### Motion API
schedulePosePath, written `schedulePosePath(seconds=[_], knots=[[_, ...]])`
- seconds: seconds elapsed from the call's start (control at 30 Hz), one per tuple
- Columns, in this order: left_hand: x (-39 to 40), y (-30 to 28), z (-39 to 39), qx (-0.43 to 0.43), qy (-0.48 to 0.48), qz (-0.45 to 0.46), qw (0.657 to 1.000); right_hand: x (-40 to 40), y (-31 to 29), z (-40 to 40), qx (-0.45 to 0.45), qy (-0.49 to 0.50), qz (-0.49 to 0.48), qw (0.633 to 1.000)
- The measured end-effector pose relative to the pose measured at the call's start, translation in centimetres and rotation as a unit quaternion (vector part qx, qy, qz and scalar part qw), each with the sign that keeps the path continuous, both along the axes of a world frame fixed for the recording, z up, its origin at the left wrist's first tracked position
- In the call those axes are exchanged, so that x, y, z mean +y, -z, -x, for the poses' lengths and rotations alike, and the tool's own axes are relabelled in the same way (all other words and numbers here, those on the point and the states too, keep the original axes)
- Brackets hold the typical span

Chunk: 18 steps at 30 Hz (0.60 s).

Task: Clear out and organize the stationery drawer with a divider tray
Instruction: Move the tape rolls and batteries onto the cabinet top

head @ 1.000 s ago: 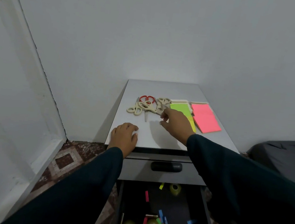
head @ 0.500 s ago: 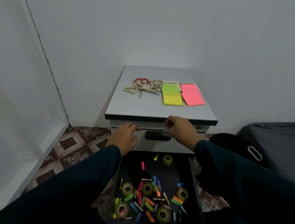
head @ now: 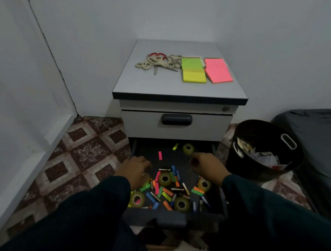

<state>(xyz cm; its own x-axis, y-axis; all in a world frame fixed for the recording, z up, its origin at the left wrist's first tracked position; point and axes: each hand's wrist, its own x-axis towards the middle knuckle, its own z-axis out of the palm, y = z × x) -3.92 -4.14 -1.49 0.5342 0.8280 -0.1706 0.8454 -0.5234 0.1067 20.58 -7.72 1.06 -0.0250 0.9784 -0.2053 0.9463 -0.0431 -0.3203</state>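
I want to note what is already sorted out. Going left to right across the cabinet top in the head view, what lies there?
Pile of scissors → green and yellow sticky notes → pink sticky notes.

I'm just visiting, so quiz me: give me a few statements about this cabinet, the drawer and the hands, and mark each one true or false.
1. The cream-handled scissors lie on the grey cabinet top. True.
2. The black bin is empty. False: crumpled paper fills it.
3. Both hands, left hand and right hand, are over the open lower drawer. True.
4. The pink sticky notes are in the drawer. False: they sit on the cabinet top.
5. The upper drawer is open. False: it is closed.
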Motion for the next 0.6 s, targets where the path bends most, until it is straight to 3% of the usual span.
schedulePosePath(seconds=[0.37,0.6], knots=[[-0.2,4.5,0.2,0.134,0.003,0.105,0.985,-1.1,6.9,-2.4,-0.040,-0.022,0.147,0.988],[0.4,6.1,-0.5,0.138,-0.004,0.137,0.981,-0.3,8.7,-0.4,-0.052,-0.099,0.202,0.973]])
